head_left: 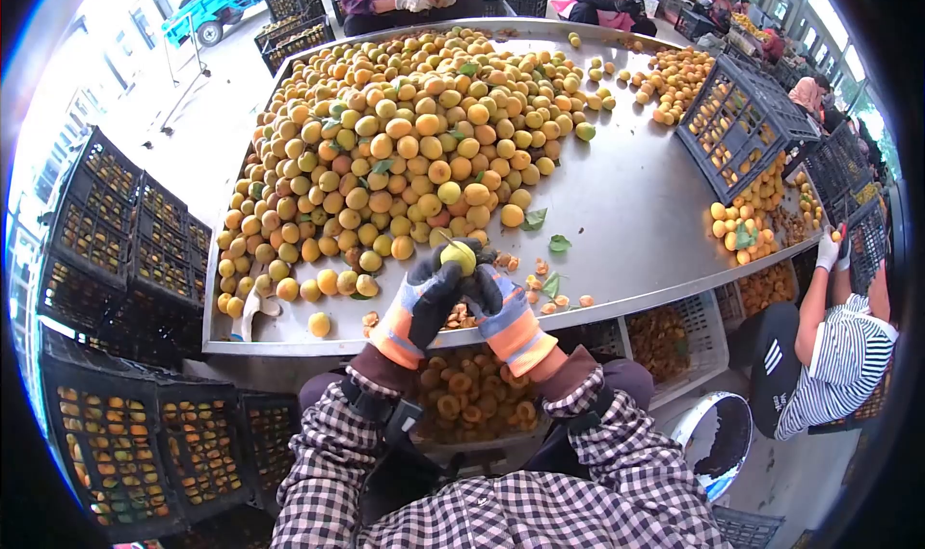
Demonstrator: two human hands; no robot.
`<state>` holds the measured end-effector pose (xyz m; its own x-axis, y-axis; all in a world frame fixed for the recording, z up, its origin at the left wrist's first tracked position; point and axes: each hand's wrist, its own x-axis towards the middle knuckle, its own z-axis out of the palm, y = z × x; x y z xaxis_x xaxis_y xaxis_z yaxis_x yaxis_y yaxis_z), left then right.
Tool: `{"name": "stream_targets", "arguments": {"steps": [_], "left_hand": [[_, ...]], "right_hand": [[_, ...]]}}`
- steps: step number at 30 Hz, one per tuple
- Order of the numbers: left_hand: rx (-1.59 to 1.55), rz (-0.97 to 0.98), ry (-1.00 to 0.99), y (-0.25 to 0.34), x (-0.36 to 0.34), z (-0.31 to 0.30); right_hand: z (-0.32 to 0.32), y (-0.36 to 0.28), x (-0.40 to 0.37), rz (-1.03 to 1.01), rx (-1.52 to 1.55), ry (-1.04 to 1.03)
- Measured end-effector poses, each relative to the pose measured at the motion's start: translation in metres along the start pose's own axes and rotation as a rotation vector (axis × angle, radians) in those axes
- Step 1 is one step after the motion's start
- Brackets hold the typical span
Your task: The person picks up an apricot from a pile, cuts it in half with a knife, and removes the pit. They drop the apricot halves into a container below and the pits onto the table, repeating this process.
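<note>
Over the near edge of the steel table (636, 231), my left hand (414, 308), in an orange and black glove, is closed on a greenish-yellow apricot (458, 257). My right hand (506, 318), gloved alike, is right beside it with fingers curled against the fruit. I cannot tell what the right fingers hold. Pitted apricot scraps (458, 316) and small pits (549, 306) lie under and beside the hands. Beyond them rises a large pile of apricots (405, 154). Below the table edge, in front of my lap, a crate holds apricot halves (477, 395).
Black crates of fruit (145, 433) are stacked at the left. A tipped crate (742, 125) spills apricots at the table's right. A white bucket (718, 443) stands at my right, near a person in a striped shirt (843, 356). A white glove (255, 310) lies on the table's left corner.
</note>
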<state>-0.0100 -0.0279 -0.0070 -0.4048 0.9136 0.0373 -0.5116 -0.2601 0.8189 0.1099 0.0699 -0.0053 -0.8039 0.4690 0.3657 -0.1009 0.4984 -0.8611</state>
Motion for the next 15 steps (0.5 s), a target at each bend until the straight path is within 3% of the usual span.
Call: {"name": "stream_targets", "arguments": {"steps": [1,5,8,9,11,13,15], "left_hand": [[0.187,0.034,-0.014,0.020,0.001,0.009],[0.291,0.042,-0.031,0.042,0.000,0.011],[0.198,0.125,0.041,0.027,-0.004,0.020],[0.115,0.040,0.025,0.020,-0.006,0.022],[-0.216,0.012,0.142,0.010,-0.005,0.035],[-0.232,0.002,0.123,0.016,-0.004,0.041],[-0.258,-0.008,0.110,0.018,-0.002,0.037]], "right_hand": [[-0.005,0.001,0.002,0.002,-0.046,-0.037],[-0.015,-0.010,-0.001,0.091,-0.124,-0.123],[-0.015,-0.023,0.002,0.055,-0.109,-0.087],[-0.010,-0.018,0.001,0.058,-0.109,-0.081],[0.000,-0.011,0.002,0.036,-0.132,-0.010],[0.001,-0.008,0.001,0.100,-0.177,-0.012],[-0.002,0.001,0.002,-0.036,-0.181,0.009]]}}
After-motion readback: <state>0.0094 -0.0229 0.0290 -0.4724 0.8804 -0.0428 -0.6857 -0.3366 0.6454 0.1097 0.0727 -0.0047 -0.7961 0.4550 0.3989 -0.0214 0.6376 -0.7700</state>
